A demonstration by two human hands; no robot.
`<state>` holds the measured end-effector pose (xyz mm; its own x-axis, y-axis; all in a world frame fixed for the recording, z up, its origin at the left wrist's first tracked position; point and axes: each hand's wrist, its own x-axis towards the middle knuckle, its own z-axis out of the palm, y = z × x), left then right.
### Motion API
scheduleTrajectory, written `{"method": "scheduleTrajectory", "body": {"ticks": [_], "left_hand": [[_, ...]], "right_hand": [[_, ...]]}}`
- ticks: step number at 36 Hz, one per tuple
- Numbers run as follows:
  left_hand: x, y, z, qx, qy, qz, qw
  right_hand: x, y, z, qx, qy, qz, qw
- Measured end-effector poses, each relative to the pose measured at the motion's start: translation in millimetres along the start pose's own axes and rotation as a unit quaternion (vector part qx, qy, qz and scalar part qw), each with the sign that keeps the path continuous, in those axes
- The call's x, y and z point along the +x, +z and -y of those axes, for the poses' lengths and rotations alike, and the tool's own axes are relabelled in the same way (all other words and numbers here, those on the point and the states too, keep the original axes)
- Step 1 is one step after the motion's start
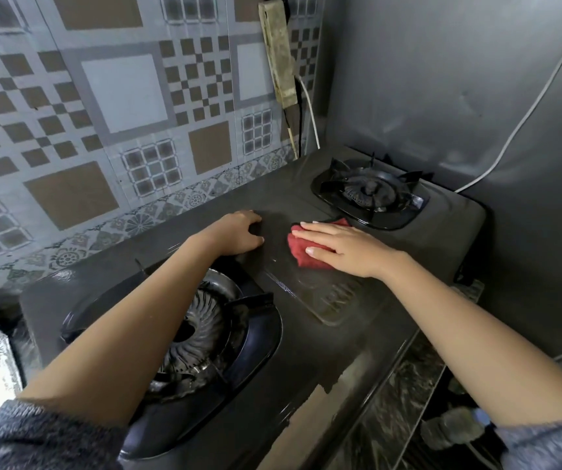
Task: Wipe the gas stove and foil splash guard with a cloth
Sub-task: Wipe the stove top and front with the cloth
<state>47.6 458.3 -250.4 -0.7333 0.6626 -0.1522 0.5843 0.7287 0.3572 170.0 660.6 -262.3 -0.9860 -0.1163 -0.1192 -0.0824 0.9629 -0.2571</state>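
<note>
On the centre panel of the gas stove [283, 195], between the near burner [191, 334] and the far burner [367, 191], the right hand [344, 247] lies flat with straight fingers pressing the folded red cloth [301, 247] onto the dark top. The left hand [238, 234] rests on the stove top just beside the cloth, fingers loosely bent, holding nothing; it appears to brace the body. The two hands are near each other but apart.

Status, as a judgement: the stove-top step is in hand. The panel around the cloth shows a dull film and faint streaks, so it cannot be told which areas are already wiped. The front edge and both burner surrounds look unfinished.

The grey sheet [442, 96] standing behind the far burner, taken to be the foil splash guard, is untouched by either hand; that step remains. A white cable [527, 113] crosses it and calls for care during wiping.
</note>
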Motion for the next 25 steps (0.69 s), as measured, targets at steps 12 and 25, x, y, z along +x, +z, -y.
{"method": "scheduleTrajectory", "body": {"ticks": [12, 25], "left_hand": [[-4.6, 6.6, -19.1, 0.039, 0.009, 0.032, 0.999], [-28.7, 24.3, -14.6, -0.009, 0.092, 0.072, 0.993]], "right_hand": [[0.6, 1.8, -12.5, 0.017, 0.137, -0.049, 0.989], [-57.0, 27.1, 8.0, 0.018, 0.259, -0.103, 0.96]]}}
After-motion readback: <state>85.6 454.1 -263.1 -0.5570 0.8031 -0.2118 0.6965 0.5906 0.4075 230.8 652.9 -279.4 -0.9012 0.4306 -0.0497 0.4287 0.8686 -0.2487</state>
